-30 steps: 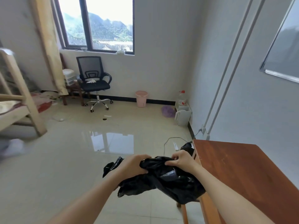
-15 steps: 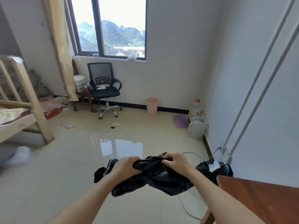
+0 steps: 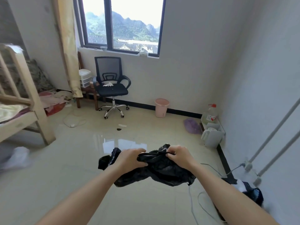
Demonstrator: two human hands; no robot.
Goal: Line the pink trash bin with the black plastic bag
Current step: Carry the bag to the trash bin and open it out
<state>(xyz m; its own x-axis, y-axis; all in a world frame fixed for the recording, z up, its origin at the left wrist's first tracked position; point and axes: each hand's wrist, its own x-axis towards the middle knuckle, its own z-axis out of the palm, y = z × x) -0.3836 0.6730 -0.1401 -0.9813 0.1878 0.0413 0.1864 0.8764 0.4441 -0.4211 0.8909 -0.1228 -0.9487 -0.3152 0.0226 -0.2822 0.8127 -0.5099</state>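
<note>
Both hands are gripping a crumpled black plastic bag [image 3: 155, 169], holding it out in front of the body above the glossy tiled floor [image 3: 68, 168]. The left hand [image 3: 131, 159] is clamping a bunched fold at the bag's 9 o'clock side, fingers curled over it; the right hand [image 3: 179, 155] is pinching the gathered top edge at about 1 o'clock, with the fingertips pressing into the plastic. The two hands are sitting close together, with only a short stretch of bag between them, and the rest of the bag is hanging slack below them.

The pink trash bin [image 3: 162, 108] is standing upright on the floor against the far wall, at roughly 12 o'clock from the hands and well apart from them. A black office chair [image 3: 111, 88] is standing at 10 o'clock from the bin, beneath the window [image 3: 123, 25]. A white kettle [image 3: 211, 137] is sitting near the right wall, at 4 o'clock from the bin.
</note>
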